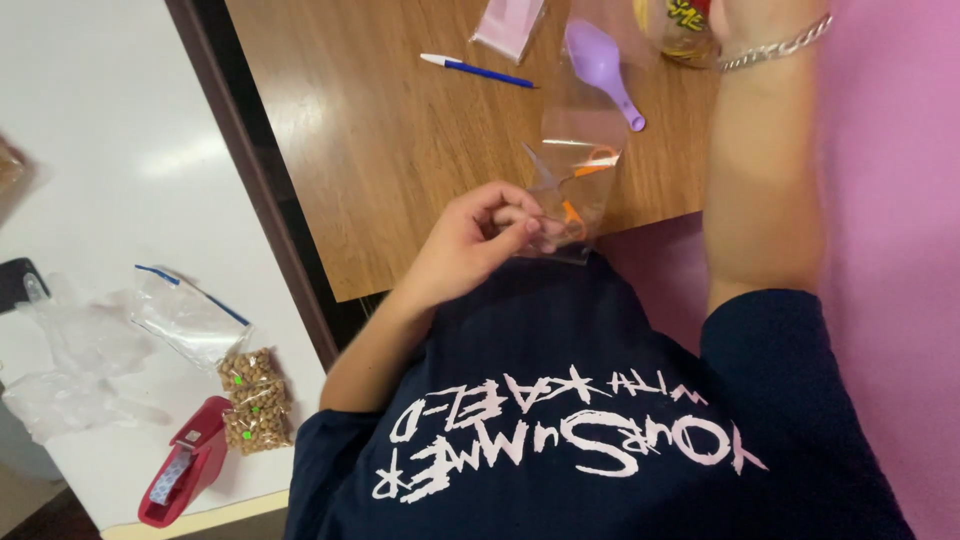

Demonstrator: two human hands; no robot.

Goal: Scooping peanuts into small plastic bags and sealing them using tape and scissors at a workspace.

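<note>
Left hand (478, 238): fingers curled in, fingertips pinched on the near bottom corner of a clear plastic bag (575, 185). The grip is closed on the film, not on the contents. The bag lies at the near edge of the wooden counter (400, 150), its lower end just over the edge by the dark blue shirt (560, 420).

Inside the bag: small scissors (575, 190) with orange handles, one loop close to the pinching fingertips and one further up toward the far end, the pale blades running to the left of it. Exact blade tips are hard to make out through the film.

Bag long axis runs near-to-far across the counter, tilted slightly right; the open or sealed end points away from the person, toward a purple balloon (600, 65) lying just beyond it.

Right hand (765, 25): raised at the top edge of view, wrist with a silver bracelet (775, 48), at a yellow-marked clear container (685, 30). Fingers are cut off; grip cannot be told.

Judgement: the step in hand is holding the bag steady by its corner. The next move calls for a second grip at the far end.

Further out: a blue-and-white pen (478, 70), a pink packet (508, 25). On the white counter (120, 150) to the left, bags of nuts (255, 400) and a red tape dispenser (188, 475).
</note>
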